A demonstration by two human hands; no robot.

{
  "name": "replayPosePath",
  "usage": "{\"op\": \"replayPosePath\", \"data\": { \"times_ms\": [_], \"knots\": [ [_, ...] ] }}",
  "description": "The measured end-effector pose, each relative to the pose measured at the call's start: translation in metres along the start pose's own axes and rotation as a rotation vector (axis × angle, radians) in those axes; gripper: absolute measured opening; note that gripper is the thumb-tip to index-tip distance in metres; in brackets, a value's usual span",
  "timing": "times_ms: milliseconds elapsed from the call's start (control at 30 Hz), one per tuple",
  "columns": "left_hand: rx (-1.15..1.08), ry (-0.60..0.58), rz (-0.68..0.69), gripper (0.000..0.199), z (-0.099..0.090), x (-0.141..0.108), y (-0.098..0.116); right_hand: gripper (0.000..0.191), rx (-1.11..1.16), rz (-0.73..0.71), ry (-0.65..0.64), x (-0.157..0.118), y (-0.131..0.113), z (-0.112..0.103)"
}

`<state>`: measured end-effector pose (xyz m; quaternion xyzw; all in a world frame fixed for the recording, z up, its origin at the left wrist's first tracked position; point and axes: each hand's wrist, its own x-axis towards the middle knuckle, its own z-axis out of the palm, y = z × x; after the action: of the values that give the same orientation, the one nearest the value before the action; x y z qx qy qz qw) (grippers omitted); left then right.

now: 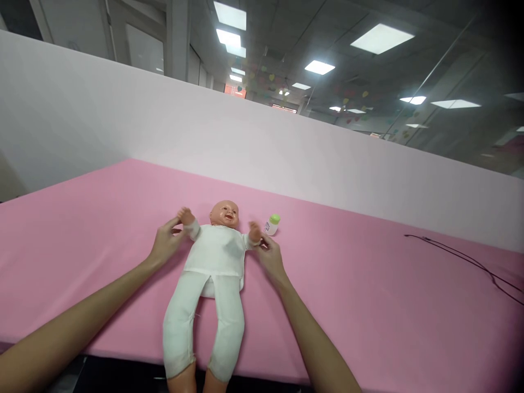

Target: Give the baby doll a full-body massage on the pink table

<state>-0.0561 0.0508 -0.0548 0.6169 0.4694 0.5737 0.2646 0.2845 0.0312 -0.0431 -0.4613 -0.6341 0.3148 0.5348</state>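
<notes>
A baby doll (215, 251) in white clothes lies on its back on the pink tabletop (347, 295), its head toward the wall and its feet past the near edge. My left hand (164, 241) is closed on the doll's arm at the left, by the wrist and hand. On the other side, my right hand (271, 258) pinches the doll's other arm near the cuff. Both doll arms are bent up beside its head. Just beyond my right hand stands a small white bottle (271, 225) with a green cap.
A thin black cable (458, 254) lies on the pink surface at the right. A white partition (245, 142) rises along the far side, with clear glass above its right part. Something dark sits below the table's near edge.
</notes>
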Motion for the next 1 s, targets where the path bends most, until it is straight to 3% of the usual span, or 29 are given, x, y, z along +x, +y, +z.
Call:
{"op": "replayPosePath", "data": {
  "times_ms": [100,200,333,500,567,633,700,833,900,1000],
  "knots": [
    [-0.209,0.109,-0.295,0.051,-0.005,0.009,-0.009,0.044,0.283,0.231,0.256,0.007,0.017,-0.007],
    [-0.247,0.076,-0.395,0.059,-0.008,0.012,-0.012,0.046,0.384,0.329,0.297,0.009,0.024,-0.01],
    [-0.126,-0.017,-0.115,0.047,-0.004,0.007,-0.003,0.052,0.294,0.202,0.177,0.006,0.008,-0.007],
    [0.192,-0.268,0.428,0.027,0.002,-0.003,0.002,0.026,-0.096,-0.126,-0.351,-0.008,-0.018,0.003],
    [0.253,-0.312,0.567,0.032,0.004,-0.004,0.001,0.024,-0.187,-0.202,-0.422,-0.012,-0.021,0.007],
    [0.264,-0.311,0.588,0.033,0.005,-0.005,0.001,0.024,-0.188,-0.198,-0.411,-0.013,-0.021,0.008],
    [0.23,-0.27,0.486,0.028,0.004,-0.005,0.003,0.027,-0.115,-0.118,-0.332,-0.009,-0.018,0.007],
    [-0.021,-0.031,0.023,0.031,0.0,0.0,0.005,0.046,0.142,0.121,0.029,0.002,-0.001,-0.002],
    [-0.179,0.076,-0.192,0.038,-0.003,0.004,0.002,0.047,0.264,0.274,0.178,0.005,0.011,-0.008],
    [-0.286,0.151,-0.353,0.044,-0.006,0.007,-0.003,0.043,0.326,0.439,0.245,0.006,0.023,-0.013]
  ]
}}
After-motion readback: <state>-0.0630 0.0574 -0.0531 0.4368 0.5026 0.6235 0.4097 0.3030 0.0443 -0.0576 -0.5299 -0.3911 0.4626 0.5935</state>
